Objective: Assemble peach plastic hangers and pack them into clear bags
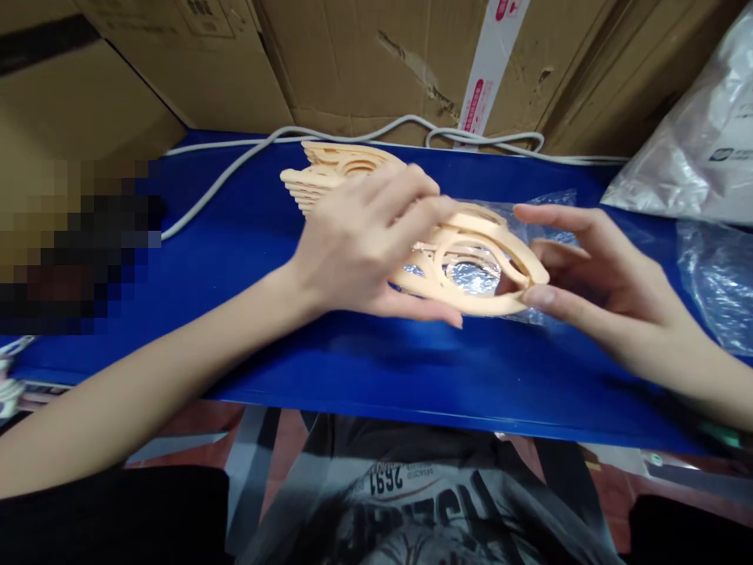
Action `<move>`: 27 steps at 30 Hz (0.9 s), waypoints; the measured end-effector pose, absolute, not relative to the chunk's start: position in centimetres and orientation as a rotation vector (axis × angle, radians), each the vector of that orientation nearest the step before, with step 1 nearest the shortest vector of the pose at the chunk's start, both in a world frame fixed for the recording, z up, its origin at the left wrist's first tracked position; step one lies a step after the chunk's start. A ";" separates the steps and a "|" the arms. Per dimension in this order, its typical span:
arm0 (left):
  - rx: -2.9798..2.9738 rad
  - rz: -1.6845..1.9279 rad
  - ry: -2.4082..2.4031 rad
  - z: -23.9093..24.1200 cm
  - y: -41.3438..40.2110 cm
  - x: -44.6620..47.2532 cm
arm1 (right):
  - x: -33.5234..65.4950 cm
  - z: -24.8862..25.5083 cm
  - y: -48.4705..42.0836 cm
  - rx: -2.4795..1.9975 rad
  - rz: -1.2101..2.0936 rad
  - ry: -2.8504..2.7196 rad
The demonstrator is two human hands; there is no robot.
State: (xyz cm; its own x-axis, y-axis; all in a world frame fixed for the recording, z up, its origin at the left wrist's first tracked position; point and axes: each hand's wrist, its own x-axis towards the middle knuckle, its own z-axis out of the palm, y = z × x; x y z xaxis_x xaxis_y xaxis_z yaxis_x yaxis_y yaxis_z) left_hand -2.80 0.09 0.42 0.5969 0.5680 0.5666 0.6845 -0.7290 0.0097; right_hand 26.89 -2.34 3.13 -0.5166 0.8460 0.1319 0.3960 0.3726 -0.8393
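Observation:
A peach-coloured openwork plastic piece (471,302) with curved bars and a round opening is held over the blue table. My left hand (365,235) is closed over its left part, thumb along the lower edge and fingers across the top. At its right tip, my right hand (612,275) pinches the end between thumb and fingers, its index finger raised apart. A layered, ridged peach part (318,173) shows beyond my left hand; whether it joins the held piece is hidden. Clear plastic film (547,212) lies beneath and behind.
The blue tabletop (365,369) ends near my body. Cardboard boxes (365,63) stand along the back, with a white cable (235,161) before them. A white plastic bag (694,133) is at the right, beside more clear film (718,275). A pixelated patch covers the left side.

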 end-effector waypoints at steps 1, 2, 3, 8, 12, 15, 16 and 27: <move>-2.665 -0.753 -1.123 0.3 -0.3 -2.2 | 26.8 3.0 -2.5 -1.071 1.093 -2.057; -2.688 -0.722 -1.181 0.1 -0.4 -1.9 | 26.7 3.0 -2.5 -1.073 1.132 -2.034; -2.699 -0.713 -1.207 -0.1 -0.5 -1.7 | 26.8 2.9 -2.3 -1.082 1.168 -2.007; -2.717 -0.773 -1.150 -1.3 0.6 -2.1 | 27.6 2.0 -0.5 -1.039 1.270 -1.863; -2.725 -0.770 -1.084 -1.7 1.4 -2.7 | 28.0 1.6 0.0 -1.028 1.291 -1.852; -2.762 -0.787 -1.069 -2.0 1.5 -2.9 | 27.9 1.7 -0.5 -1.087 1.106 -2.012; -2.774 -0.800 -1.084 -2.0 1.5 -2.9 | 27.8 1.8 -0.7 -1.097 0.980 -2.096; -2.761 -0.913 -1.133 -1.5 -0.6 -1.0 | 27.4 1.8 -1.1 -0.963 0.179 -2.509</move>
